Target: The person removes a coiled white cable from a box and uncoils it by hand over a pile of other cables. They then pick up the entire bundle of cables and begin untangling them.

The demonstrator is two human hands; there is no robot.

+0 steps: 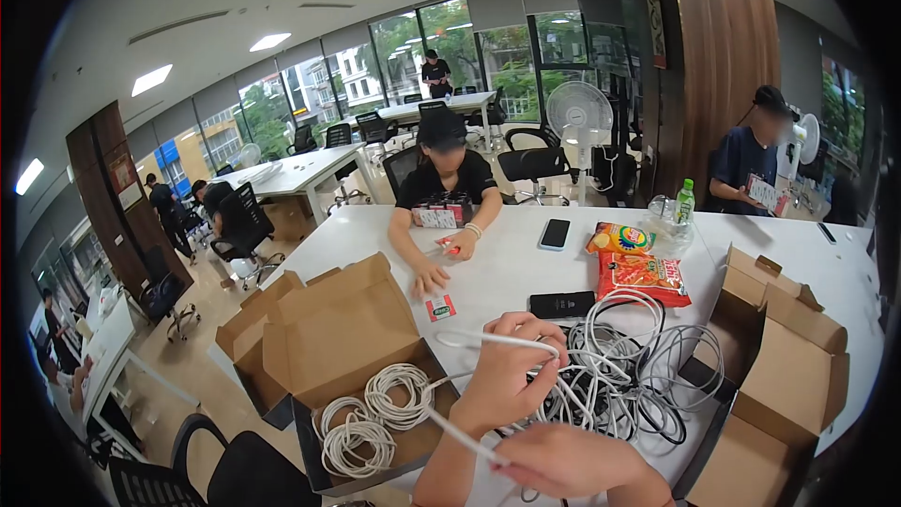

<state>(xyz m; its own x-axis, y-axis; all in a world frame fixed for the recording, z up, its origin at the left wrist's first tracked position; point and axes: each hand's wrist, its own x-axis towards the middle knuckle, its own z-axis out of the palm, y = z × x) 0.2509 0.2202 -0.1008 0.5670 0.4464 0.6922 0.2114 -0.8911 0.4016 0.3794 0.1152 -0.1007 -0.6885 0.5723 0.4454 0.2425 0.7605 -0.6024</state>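
My left hand (514, 366) is raised over the white table, its fingers closed around a white cable (466, 339). Below it and nearer to me, my right hand (574, 459) pinches another stretch of white cable (462, 434) that runs up to the left. A tangled heap of white and black cables (601, 376) lies just beyond and to the right of my hands, partly covered by them. To the left, an open cardboard box (324, 481) holds several neatly coiled white cables (398, 394).
A second open cardboard box (784, 366) stands at the right. Behind the heap lie a dark phone (563, 305), another phone (554, 235), snack bags (644, 278) and a green-capped bottle (685, 199). Across the table a person (449, 178) handles small boxes; a card (439, 308) lies near their hand.
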